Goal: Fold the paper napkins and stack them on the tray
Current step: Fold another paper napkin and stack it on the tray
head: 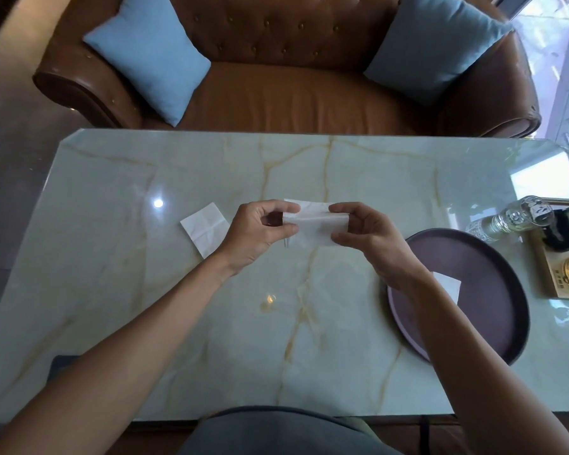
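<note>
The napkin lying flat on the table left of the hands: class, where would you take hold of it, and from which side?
Take the napkin on the table at its near corner, the one pointing toward the person, coming in low from the near side with the left hand, which is closest. It lies flat on the smooth table, so a corner probably lifts more easily than the middle.
</note>
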Available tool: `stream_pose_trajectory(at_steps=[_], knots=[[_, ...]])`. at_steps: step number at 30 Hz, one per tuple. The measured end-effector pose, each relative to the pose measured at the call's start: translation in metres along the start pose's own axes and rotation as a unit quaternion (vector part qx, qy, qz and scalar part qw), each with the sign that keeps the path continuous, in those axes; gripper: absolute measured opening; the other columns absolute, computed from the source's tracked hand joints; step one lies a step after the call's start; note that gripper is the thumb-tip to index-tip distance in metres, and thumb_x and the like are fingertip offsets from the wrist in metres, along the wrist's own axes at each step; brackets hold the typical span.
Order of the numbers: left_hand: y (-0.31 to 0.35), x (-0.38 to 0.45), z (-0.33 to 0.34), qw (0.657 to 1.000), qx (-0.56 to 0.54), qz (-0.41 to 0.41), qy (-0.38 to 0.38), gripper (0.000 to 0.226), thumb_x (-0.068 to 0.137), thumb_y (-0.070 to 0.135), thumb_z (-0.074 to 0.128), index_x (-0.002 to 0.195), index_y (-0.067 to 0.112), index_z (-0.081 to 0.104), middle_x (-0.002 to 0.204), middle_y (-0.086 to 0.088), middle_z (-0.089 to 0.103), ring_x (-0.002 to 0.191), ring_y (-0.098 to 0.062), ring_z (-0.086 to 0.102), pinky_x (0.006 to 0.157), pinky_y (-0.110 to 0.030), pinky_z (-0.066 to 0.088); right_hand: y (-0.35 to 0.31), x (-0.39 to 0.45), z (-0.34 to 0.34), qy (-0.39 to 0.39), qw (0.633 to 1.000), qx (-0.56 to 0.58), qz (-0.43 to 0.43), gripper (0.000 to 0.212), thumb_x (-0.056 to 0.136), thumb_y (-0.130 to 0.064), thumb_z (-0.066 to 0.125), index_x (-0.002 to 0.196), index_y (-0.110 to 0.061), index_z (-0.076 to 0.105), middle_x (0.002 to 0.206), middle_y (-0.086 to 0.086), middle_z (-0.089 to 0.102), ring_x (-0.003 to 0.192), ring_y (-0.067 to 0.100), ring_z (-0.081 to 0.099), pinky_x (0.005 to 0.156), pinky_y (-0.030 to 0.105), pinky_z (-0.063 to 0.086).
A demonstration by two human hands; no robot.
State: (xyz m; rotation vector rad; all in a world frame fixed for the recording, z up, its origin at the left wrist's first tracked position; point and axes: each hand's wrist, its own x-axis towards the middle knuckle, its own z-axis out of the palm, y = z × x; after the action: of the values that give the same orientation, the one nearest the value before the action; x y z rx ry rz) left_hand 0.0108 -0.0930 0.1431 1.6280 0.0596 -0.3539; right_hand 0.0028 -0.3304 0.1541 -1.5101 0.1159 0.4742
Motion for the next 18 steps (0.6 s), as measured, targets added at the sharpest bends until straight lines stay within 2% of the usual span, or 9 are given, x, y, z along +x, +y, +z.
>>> stream_pose_trajectory(at_steps=[3,7,10,13,16,18], knots=[[0.0014,0.0,-0.0001,1.0,-0.009,-0.002,0.004,0.024,0.084,0.005,0.08,0.098,0.025,0.079,0.083,-0.003,0.065,0.078,-0.014,0.059,0.083,-0.027,0.049,0.0026,0.0012,0.0011,0.023,1.0,-0.016,0.005,0.027,0.092,0.005,0.07,0.11,-0.015,0.07,0.09,-0.003,0.078,0.083,0.012,0.067,0.086,0.026,0.05],[-0.0004,0.0004,-0.0002,1.0,-0.016,-0.008,0.006,0.017,0.089,0.009,0.077,0.097,0.025,0.08,0.09,0.001,0.075,0.083,-0.01,0.067,0.09,-0.036,0.054,0.006,0.0035,0.0026,0.046,0.999,-0.028,0.0,0.014,0.091,-0.006,0.074,0.101,-0.016,0.074,0.087,-0.001,0.076,0.081,0.015,0.063,0.083,0.032,0.045],[-0.0019,0.0006,-0.0015,1.0,0.01,-0.005,0.022,0.015,0.09,0.014,0.076,0.096,0.027,0.08,0.093,0.004,0.072,0.081,-0.005,0.067,0.086,-0.025,0.051,0.0064,0.005,0.0031,0.062,0.997,-0.04,-0.009,0.008,0.089,-0.013,0.076,0.092,-0.02,0.077,0.088,0.001,0.073,0.082,0.016,0.061,0.083,0.035,0.044],[-0.0031,0.001,-0.0035,0.999,0.033,-0.01,0.021,0.013,0.091,0.019,0.076,0.097,0.03,0.078,0.11,0.006,0.066,0.095,-0.007,0.071,0.092,-0.019,0.051,0.0053,0.0069,0.0031,0.101,0.989,-0.1,-0.029,0.014,0.09,-0.016,0.077,0.084,-0.028,0.078,0.103,-0.002,0.073,0.092,0.007,0.066,0.088,0.024,0.046],[-0.0008,0.0011,-0.0023,1.0,-0.007,-0.023,0.001,0.012,0.093,0.012,0.073,0.097,0.023,0.076,0.108,0.014,0.072,0.099,0.001,0.07,0.097,-0.019,0.048,0.0005,0.0071,0.0032,0.094,0.986,-0.137,-0.034,0.009,0.092,-0.018,0.077,0.088,-0.025,0.075,0.126,-0.004,0.068,0.104,-0.008,0.064,0.088,0.009,0.045],[0.0012,0.003,-0.0028,1.0,0.007,-0.012,-0.004,0.009,0.093,0.01,0.072,0.097,0.018,0.076,0.102,0.012,0.073,0.097,0.001,0.068,0.095,-0.018,0.048,-0.0009,0.0094,0.0013,0.088,0.983,-0.159,-0.033,0.003,0.093,-0.019,0.075,0.091,-0.021,0.074,0.124,-0.007,0.069,0.105,-0.002,0.065,0.095,0.018,0.045]])
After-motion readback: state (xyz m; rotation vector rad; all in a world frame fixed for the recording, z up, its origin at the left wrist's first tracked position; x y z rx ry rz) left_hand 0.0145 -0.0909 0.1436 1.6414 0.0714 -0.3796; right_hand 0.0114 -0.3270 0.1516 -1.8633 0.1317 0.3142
